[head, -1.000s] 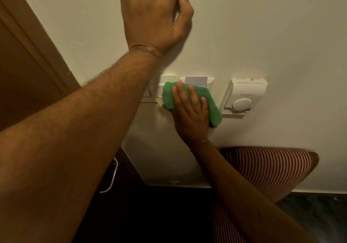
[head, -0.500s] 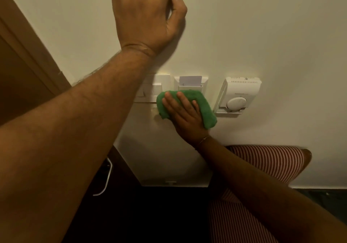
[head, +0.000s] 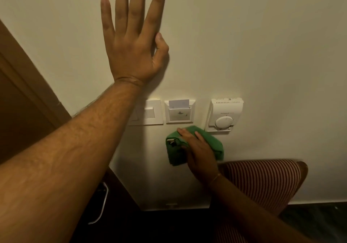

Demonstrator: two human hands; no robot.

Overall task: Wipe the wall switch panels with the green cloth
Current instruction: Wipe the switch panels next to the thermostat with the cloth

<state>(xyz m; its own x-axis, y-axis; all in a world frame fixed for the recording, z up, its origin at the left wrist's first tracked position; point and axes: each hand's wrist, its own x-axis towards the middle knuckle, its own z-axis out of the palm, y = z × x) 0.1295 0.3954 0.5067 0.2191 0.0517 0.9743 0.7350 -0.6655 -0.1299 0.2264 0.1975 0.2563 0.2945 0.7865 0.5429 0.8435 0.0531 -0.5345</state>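
Currently, the left hand (head: 134,42) lies flat against the cream wall (head: 262,36), palm to the surface, fingers extended and spread wide, thumb tucked beside the index finger; it holds nothing. Its forearm runs diagonally from the lower left of the view and covers the left edge of the switch panel (head: 149,112). The right hand (head: 199,149) presses the green cloth (head: 216,143) against the wall, fingers curved over the bunched fabric and gripping it, with a thin bracelet at the wrist. The cloth sits on bare wall below the row of fixtures — just under the key-card holder (head: 179,112) and down-left of the thermostat (head: 224,114) — and does not touch any of the three. The fixture row, left to right: a white switch panel with a rocker, a white key-card holder with a pale card (head: 178,103) standing upright in its slot, and a white thermostat with a round dial and vent slots along its top. The switch panel and card holder are just beside each other; the thermostat is set a little apart to the right. A brown wooden door frame (head: 28,85) occupies the left edge of the view. Below the cloth, a red-and-white striped chair (head: 262,179) stands against the wall, its upholstered back near the right wrist. A pale cable (head: 102,207) loops in the dark area beneath the left forearm — its ends are not discernible.
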